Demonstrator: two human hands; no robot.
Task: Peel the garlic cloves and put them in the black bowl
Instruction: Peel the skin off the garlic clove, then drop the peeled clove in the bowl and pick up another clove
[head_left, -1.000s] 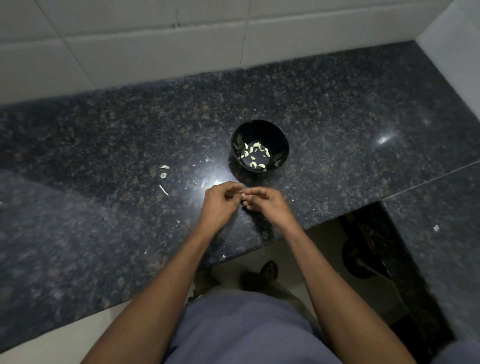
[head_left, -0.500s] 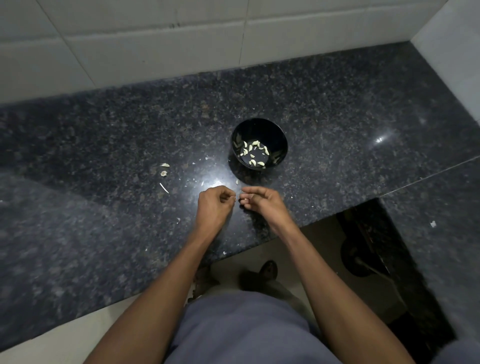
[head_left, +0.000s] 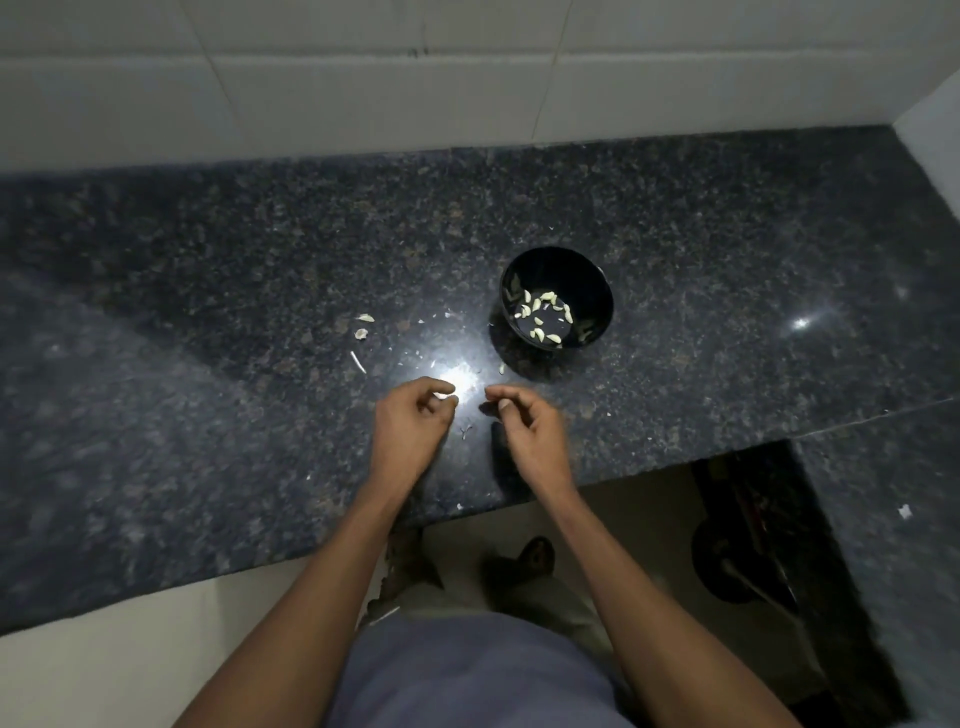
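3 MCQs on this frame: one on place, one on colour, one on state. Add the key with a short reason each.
1. Where does the black bowl stand relative to the hands?
A. Beyond them, slightly to the right
B. Between the two wrists
C. On the floor

2. What colour are the garlic cloves in the bowl?
A. Purple
B. Pale cream
C. Dark brown

3. How do the left hand and right hand stand?
A. Pressed flat on the countertop
B. Both inside the bowl
C. Apart, fingers curled, each pinching a small pale piece

Key: 1 A, the bowl sits on the counter past the fingertips and to the right. 2 B, the cloves show light against the black inside. 3 C, a lit gap of counter lies between the hands, with a pale bit at each one's fingertips.
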